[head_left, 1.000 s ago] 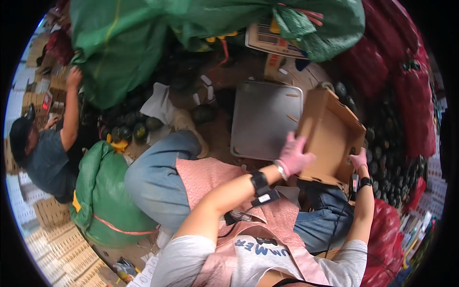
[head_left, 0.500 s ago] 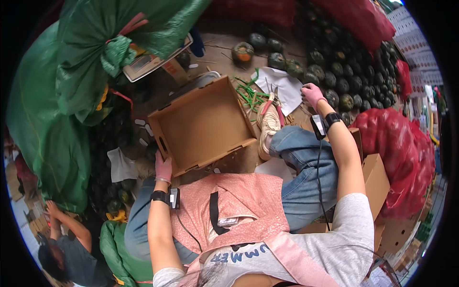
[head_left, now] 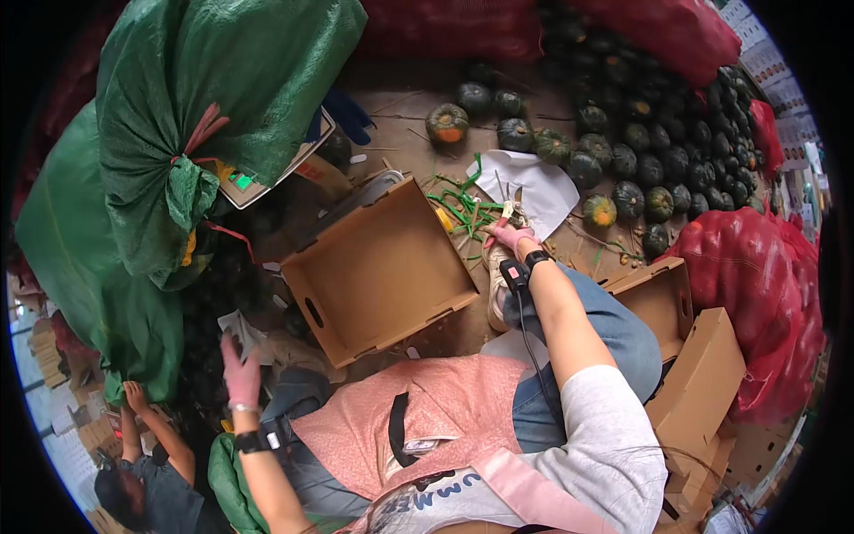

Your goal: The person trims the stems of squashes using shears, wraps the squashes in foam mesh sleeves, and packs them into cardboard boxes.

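Note:
An open, shallow cardboard box (head_left: 382, 271) lies on the metal platform before my knees, and neither hand touches it. My left hand (head_left: 240, 372), in a pink glove, is raised left of the box with its fingers apart. Beside the box's right side, my right hand (head_left: 513, 236) is closed round the pruning shears (head_left: 511, 214), above my shoe. Green cut stems (head_left: 463, 203) and a white sheet (head_left: 534, 185) lie around the shears.
Dark green pumpkins (head_left: 627, 162) are piled at the upper right. Green sacks (head_left: 213, 80) hang at the left, near a scale (head_left: 307, 156). At right are a red net sack (head_left: 752, 294) and cardboard boxes (head_left: 698, 378). A co-worker (head_left: 151, 489) is at lower left.
My left hand has let go of the box and moved left. My right hand has come down from beside the white sheet and closed on the shears.

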`<control>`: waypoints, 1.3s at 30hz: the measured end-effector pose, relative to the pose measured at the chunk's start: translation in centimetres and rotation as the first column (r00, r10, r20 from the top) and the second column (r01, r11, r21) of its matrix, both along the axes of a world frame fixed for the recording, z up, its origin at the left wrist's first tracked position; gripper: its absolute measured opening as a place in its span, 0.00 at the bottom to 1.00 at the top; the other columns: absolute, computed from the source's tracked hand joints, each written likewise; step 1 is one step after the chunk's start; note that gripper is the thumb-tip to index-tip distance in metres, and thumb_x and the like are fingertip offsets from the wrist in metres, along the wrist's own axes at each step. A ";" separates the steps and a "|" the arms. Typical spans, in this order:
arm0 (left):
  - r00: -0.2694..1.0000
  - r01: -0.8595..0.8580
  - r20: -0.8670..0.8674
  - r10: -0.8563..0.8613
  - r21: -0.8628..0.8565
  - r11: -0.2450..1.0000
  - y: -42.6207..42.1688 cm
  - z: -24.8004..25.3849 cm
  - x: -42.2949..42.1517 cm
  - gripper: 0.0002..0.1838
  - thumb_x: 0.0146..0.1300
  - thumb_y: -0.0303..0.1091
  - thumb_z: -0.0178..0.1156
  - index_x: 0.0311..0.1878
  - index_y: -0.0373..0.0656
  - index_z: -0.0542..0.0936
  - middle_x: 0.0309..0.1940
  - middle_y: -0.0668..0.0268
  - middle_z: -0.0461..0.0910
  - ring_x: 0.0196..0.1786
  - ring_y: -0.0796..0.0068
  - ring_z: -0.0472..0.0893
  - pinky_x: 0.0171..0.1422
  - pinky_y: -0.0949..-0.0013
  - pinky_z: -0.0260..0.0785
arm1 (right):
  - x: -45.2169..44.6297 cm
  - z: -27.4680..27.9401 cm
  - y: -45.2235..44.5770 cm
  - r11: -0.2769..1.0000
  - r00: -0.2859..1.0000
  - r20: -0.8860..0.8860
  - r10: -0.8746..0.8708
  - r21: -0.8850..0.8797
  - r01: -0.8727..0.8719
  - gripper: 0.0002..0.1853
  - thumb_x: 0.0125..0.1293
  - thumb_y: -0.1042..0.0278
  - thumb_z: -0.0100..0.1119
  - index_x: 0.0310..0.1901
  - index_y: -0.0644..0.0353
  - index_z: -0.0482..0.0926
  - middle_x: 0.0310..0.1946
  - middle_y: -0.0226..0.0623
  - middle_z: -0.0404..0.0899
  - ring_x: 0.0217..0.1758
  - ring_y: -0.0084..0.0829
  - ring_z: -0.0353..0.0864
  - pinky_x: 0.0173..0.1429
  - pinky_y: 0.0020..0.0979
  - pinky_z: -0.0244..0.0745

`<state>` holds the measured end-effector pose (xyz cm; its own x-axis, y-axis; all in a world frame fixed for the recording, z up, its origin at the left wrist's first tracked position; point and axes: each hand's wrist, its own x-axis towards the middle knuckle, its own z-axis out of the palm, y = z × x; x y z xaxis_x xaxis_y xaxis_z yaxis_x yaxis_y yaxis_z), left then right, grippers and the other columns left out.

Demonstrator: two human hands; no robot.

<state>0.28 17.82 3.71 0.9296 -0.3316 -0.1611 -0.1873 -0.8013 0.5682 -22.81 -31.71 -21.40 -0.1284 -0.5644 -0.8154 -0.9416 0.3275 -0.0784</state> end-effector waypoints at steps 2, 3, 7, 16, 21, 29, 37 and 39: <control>0.996 -0.043 -0.078 0.042 -0.016 0.999 0.1 5.5 -1.0 0.30 0.59 0.30 0.56 0.65 0.38 0.59 0.62 0.54 0.64 0.63 0.62 0.66 0.68 0.65 0.56 | -0.3 0.4 0.1 1.000 1.000 -0.012 -0.002 0.023 0.003 0.65 0.27 0.29 0.70 0.66 0.60 0.55 0.65 0.44 0.56 0.69 0.43 0.53 0.70 0.40 0.52; 0.993 -0.053 -0.106 0.047 -0.054 0.997 0.6 7.9 -1.4 0.29 0.60 0.28 0.55 0.64 0.38 0.60 0.61 0.55 0.65 0.63 0.64 0.66 0.67 0.65 0.56 | -0.5 1.4 0.1 1.000 1.000 -0.019 -0.003 0.030 0.003 0.64 0.27 0.30 0.70 0.65 0.60 0.55 0.65 0.44 0.56 0.69 0.43 0.53 0.69 0.40 0.53; 0.990 -0.032 -0.140 0.021 -0.076 0.997 3.0 12.5 -4.6 0.26 0.59 0.23 0.53 0.62 0.36 0.63 0.57 0.59 0.68 0.60 0.68 0.68 0.65 0.68 0.58 | -0.1 4.8 -0.6 1.000 1.000 -0.024 0.002 0.020 -0.001 0.60 0.29 0.35 0.71 0.64 0.61 0.57 0.64 0.44 0.57 0.68 0.41 0.54 0.68 0.39 0.56; 0.627 0.644 -0.673 -0.392 0.164 0.747 0.1 -6.9 -12.6 0.26 0.57 0.49 0.52 0.49 0.37 0.76 0.49 0.49 0.76 0.54 0.50 0.73 0.58 0.61 0.65 | -6.7 7.4 -13.5 0.989 0.720 0.683 -0.125 0.139 0.041 0.08 0.43 0.63 0.61 0.18 0.54 0.73 0.11 0.30 0.67 0.12 0.28 0.65 0.18 0.30 0.60; 0.340 0.919 -0.825 -0.451 0.394 -0.028 1.1 -19.1 -12.2 0.15 0.59 0.36 0.49 0.42 0.41 0.81 0.45 0.46 0.77 0.47 0.46 0.78 0.50 0.58 0.71 | -13.5 29.9 -16.8 0.988 0.748 0.662 -0.041 -0.083 0.128 0.04 0.48 0.73 0.54 0.22 0.59 0.69 0.13 0.30 0.65 0.13 0.26 0.65 0.17 0.33 0.61; 0.336 0.942 -0.937 -0.098 0.336 0.021 -1.6 -12.8 -16.9 0.16 0.60 0.44 0.53 0.44 0.48 0.83 0.46 0.62 0.81 0.50 0.63 0.79 0.48 0.63 0.72 | -19.1 27.6 -13.6 0.866 0.886 0.346 0.309 -0.487 -0.112 0.16 0.45 0.73 0.56 0.39 0.60 0.71 0.27 0.34 0.71 0.31 0.27 0.70 0.36 0.30 0.69; 0.530 0.834 -0.840 -0.116 0.491 0.253 2.8 -17.4 -20.0 0.17 0.60 0.45 0.53 0.45 0.47 0.81 0.46 0.62 0.80 0.50 0.63 0.79 0.49 0.64 0.72 | -12.3 13.0 -15.6 0.705 0.961 0.020 0.276 -0.683 -0.188 0.20 0.46 0.69 0.58 0.43 0.59 0.68 0.40 0.52 0.77 0.48 0.51 0.75 0.52 0.40 0.70; 0.564 0.807 -0.819 -0.110 0.517 0.286 2.2 -18.5 -20.5 0.17 0.60 0.45 0.53 0.45 0.47 0.81 0.46 0.62 0.80 0.50 0.63 0.79 0.49 0.64 0.72 | -10.3 10.8 -16.9 0.690 0.963 0.036 0.266 -0.704 -0.165 0.19 0.46 0.70 0.58 0.43 0.58 0.69 0.42 0.50 0.77 0.50 0.50 0.74 0.53 0.39 0.69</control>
<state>-20.26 20.04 -14.79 0.2278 -0.0439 -0.9727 -0.6512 -0.7495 -0.1187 -33.16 -48.64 -10.57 0.1419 -0.9724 -0.1849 -0.9443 -0.0770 -0.3198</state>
